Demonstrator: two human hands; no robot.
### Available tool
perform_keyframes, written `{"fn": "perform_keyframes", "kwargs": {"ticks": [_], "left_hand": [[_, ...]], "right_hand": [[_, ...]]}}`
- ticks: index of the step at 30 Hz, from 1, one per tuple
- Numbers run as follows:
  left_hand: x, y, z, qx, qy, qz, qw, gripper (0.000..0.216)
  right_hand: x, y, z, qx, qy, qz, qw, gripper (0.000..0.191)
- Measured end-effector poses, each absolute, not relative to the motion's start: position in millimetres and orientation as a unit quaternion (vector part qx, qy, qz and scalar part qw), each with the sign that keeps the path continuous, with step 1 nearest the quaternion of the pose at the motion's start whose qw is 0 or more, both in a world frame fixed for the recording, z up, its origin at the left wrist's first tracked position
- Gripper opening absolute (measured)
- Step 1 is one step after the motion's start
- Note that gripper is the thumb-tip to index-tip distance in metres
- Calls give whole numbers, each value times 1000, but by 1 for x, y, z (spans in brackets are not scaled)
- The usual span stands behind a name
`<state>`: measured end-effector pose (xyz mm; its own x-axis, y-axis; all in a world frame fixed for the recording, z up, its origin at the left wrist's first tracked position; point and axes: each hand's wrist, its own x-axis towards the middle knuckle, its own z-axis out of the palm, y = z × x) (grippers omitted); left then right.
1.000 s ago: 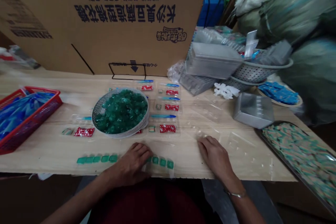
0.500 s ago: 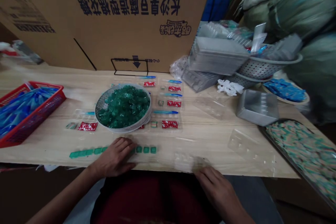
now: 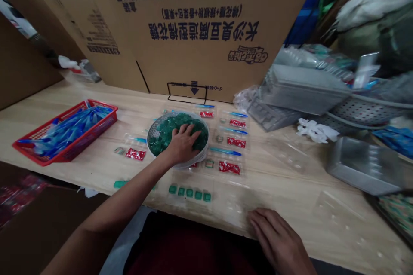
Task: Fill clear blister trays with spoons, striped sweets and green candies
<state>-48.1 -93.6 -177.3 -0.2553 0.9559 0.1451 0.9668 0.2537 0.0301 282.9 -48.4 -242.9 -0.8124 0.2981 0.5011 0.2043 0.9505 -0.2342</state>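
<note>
My left hand [image 3: 183, 145] reaches into a round, white perforated basket [image 3: 178, 164] heaped with translucent green pieces [image 3: 164, 134]. Its fingers are spread over the top of the heap. My right hand [image 3: 273, 233] rests at the table's front edge, its fingers stretched out side by side and its thumb hidden. The fingertips lie at the end of a clear plastic tray [image 3: 228, 206]. Left of that tray, several green squares [image 3: 189, 193] sit in a row. More green pieces [image 3: 120, 184] lie farther left, partly behind my left forearm.
Behind the basket, clear trays hold red packets [image 3: 229, 167] and blue tapered items [image 3: 225, 151]. A red basket [image 3: 61, 154] of blue items stands at left. A large carton [image 3: 193, 56] blocks the back. Stacked clear containers [image 3: 300, 90] and a clear box [image 3: 364, 165] stand at right.
My left hand has risen from the row of green squares into the round basket, its fingers now spread. My right hand stays by the clear tray. The view has shifted left.
</note>
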Motion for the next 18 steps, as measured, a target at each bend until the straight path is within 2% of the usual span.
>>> {"fn": "perform_keyframes", "kwargs": {"ticks": [4, 10, 13, 15, 18], "left_hand": [[-48, -96, -177, -620, -781, -50, 43, 17], [-49, -102, -179, -576, -812, -81, 43, 29], [-55, -98, -181, -603, -796, -53, 9, 19], [-64, -97, -182, -621, -777, -99, -21, 11], [-76, -100, -176, -602, -759, -250, -7, 7]], "right_hand": [[288, -49, -249, -160, -946, 96, 265, 25], [298, -36, -253, -215, -933, 103, 270, 22], [297, -30, -250, -222, -931, 107, 269, 21], [296, -28, -247, -227, -929, 112, 269, 21], [298, -26, -243, -242, -924, 118, 272, 21]]}}
